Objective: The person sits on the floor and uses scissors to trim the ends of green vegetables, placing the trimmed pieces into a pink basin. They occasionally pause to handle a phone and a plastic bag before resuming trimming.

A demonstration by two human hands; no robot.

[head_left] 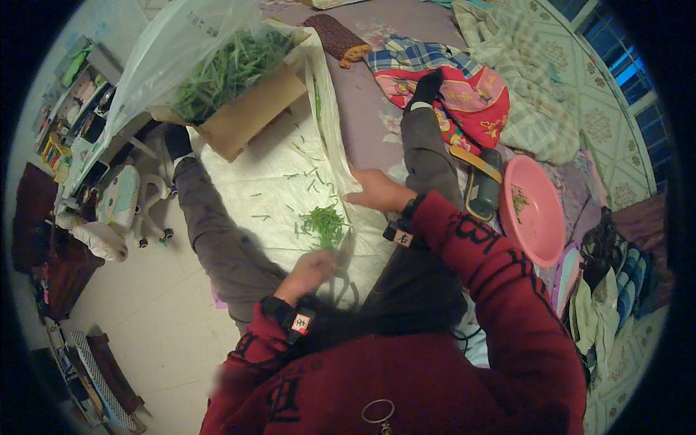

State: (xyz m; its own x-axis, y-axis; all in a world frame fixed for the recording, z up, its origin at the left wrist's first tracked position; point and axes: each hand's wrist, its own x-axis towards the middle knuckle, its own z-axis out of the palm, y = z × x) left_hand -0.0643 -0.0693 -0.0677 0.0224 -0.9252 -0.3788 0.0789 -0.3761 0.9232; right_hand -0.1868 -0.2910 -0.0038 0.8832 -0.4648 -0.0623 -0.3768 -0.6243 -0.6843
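Observation:
A white woven sheet (232, 177) is spread between my legs. On its near part is a small pile of cut green stems (323, 224), with several loose pieces scattered beyond. My left hand (313, 271) is closed just below the pile, around what looks like a pair of scissors (347, 250); the blade points away from me and dark loops show below. At the sheet's right edge my right hand (383, 192) is closed on the raised fold, its fingertips partly hidden. Farther off, a cardboard box (254, 109) stands on the sheet, filled with long green stems (232, 72).
Clear plastic (156, 58) drapes over the box's left side. Right of my leg are a dark bottle (484, 185) and a pink basin (547, 210) with some green bits inside. Red patterned cloth (471, 101) lies beyond my right foot. A chair (119, 196) stands on the floor at left.

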